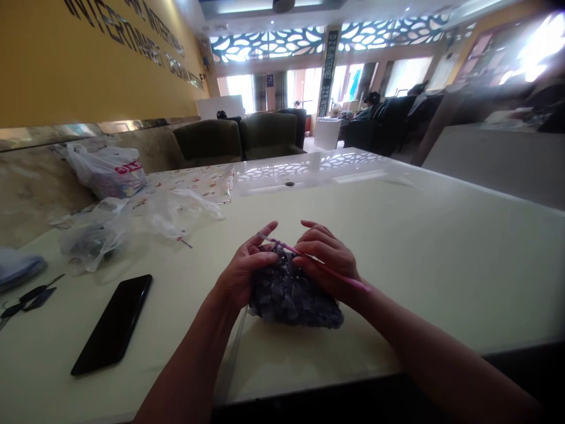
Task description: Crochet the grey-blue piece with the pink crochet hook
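Note:
A dark grey-blue piece of crochet work (291, 297) with a ruffled, petal-like surface hangs between my hands just over the table. My left hand (249, 262) pinches its upper left edge, thumb on top and index finger raised. In my right hand (329, 259) lies a pink crochet hook (329, 271), its shaft slanting up to the left across the work's top edge. Loops of yarn sit around the hook near its tip. The right fingers are curled, and the little finger side is partly hidden. A strand of yarn (238, 341) runs down from the work beside my left wrist.
On the left of the white table (441, 253) lie a black phone (112, 324), scissors (30, 300), a folded pale cloth (20, 268), a clear bag with dark yarn (95, 241) and a small pin-like item (184, 242). A full white carrier bag (108, 168) stands behind. Armchairs (269, 134) stand beyond.

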Demonstrator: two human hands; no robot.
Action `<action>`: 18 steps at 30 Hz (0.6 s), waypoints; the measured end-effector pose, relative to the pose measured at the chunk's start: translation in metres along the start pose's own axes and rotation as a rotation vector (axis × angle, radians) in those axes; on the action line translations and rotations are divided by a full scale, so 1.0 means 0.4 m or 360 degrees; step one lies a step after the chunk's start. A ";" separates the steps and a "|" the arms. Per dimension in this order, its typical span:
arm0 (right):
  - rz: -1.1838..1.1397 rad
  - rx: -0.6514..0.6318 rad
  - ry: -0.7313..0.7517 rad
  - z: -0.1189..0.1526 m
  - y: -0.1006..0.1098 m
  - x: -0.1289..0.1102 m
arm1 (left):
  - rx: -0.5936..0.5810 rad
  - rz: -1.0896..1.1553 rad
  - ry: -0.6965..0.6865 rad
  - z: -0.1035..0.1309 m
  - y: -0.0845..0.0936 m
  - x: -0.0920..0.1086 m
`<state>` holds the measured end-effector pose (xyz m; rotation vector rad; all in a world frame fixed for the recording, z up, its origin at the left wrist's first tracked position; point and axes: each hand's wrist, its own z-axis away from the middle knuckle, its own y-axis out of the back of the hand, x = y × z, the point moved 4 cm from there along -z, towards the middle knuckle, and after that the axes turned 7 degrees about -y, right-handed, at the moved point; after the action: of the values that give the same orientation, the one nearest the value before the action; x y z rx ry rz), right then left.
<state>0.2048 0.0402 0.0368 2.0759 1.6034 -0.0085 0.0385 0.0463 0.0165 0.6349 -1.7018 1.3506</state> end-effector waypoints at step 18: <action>-0.0451 -0.0217 -0.0473 -0.003 0.001 0.026 | -0.0143 -0.0315 -0.0077 0.001 -0.022 -0.037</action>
<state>0.2081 0.0501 0.0349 1.6434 1.6453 -0.2841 0.0530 0.0417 0.0083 0.7681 -1.6801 1.1220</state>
